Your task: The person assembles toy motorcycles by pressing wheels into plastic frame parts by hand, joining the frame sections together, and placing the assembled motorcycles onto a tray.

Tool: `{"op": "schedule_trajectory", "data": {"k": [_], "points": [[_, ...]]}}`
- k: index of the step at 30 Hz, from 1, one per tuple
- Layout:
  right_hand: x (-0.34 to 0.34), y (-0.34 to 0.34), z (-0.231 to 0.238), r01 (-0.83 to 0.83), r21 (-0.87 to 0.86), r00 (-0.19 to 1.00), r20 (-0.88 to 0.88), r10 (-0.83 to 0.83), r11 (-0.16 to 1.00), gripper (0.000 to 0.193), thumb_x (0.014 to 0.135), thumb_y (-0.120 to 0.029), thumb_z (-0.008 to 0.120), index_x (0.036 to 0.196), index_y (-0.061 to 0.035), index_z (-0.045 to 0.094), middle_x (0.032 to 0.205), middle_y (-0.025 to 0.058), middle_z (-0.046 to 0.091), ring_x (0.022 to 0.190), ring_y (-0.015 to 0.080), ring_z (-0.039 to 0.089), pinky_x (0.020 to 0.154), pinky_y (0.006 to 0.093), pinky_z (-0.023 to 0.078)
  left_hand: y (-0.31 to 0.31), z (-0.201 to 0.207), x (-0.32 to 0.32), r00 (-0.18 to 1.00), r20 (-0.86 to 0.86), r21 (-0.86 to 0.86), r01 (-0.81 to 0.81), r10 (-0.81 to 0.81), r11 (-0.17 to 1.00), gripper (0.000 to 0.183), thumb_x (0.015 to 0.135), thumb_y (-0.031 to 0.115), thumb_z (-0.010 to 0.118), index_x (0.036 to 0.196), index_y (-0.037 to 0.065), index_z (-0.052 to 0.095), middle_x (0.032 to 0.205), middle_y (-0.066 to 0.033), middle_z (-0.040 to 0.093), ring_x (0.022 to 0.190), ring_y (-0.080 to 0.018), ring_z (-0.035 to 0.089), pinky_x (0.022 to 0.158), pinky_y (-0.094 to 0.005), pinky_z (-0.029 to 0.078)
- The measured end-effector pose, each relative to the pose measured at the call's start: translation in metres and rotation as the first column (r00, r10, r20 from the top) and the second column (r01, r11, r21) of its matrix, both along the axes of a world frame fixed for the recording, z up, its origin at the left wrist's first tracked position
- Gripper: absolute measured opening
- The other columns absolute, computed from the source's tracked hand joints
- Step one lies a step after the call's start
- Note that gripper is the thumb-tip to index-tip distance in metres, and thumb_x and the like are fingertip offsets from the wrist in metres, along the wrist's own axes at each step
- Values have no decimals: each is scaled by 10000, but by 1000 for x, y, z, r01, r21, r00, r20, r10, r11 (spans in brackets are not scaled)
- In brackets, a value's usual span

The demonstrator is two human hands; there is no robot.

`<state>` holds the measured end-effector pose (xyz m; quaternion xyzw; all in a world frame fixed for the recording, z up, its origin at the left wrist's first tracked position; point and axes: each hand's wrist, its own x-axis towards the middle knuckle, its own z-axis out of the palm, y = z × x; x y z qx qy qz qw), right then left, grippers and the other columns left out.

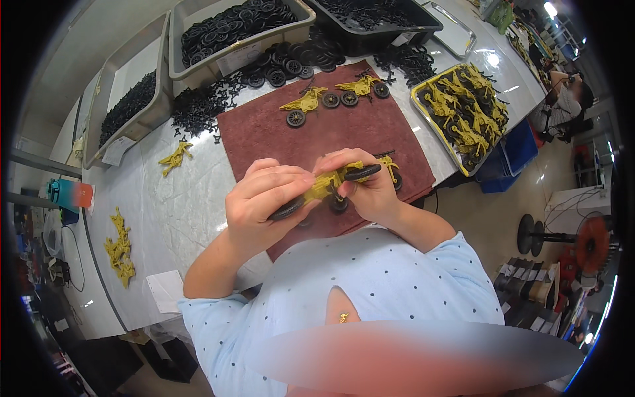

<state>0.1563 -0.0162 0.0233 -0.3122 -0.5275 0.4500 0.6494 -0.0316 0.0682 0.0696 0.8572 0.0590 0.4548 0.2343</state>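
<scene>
The left hand (254, 202) curls its fingers around one end of a yellow toy motorcycle (322, 187); the right hand (374, 197) grips the other; a maroon cloth (264, 142) lies beneath.

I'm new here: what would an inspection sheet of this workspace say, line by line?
Surface: dark red cloth on a pale table.
Job's things: yellow toy motorcycle with black wheels in hand; more on the cloth.
Clutter: loose black wheels and small black parts before the grey bins; yellow frames at left.
Hands: left hand and right hand both grip that motorcycle.
Cables: thin dark cord near the table's left edge.
Surroundings: orange fan and blue bins at right.
</scene>
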Motion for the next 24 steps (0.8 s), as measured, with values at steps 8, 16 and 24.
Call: {"op": "schedule_trajectory", "data": {"k": [8,16,24], "points": [[5,7,7,32,252,989,131,-67,967,299,905,-228,658,1104,-23,571,1058,126,621,1030,278,588,879,394,473,4,-1,4,999,28,-73,23,-20,997,397,623,121,842,973,19,684,997,-101,696,940,-269,674,794,-349,481],[8,4,5,39,285,998,44,-54,958,306,858,-136,697,1114,-13,586,1106,125,612,1094,275,567,951,401,454,9,5,-5,998,32,57,57,-59,997,422,631,166,843,1003,39,690,982,-98,704,985,-316,665,799,-383,452],[7,0,0,43,143,995,80,-54,989,360,918,-283,639,1130,-10,538,1082,142,609,1036,266,588,903,407,469,8,8,-7,999,25,82,25,-27,996,415,625,152,844,997,46,694,938,-82,712,949,-278,678,742,-360,418]]}}
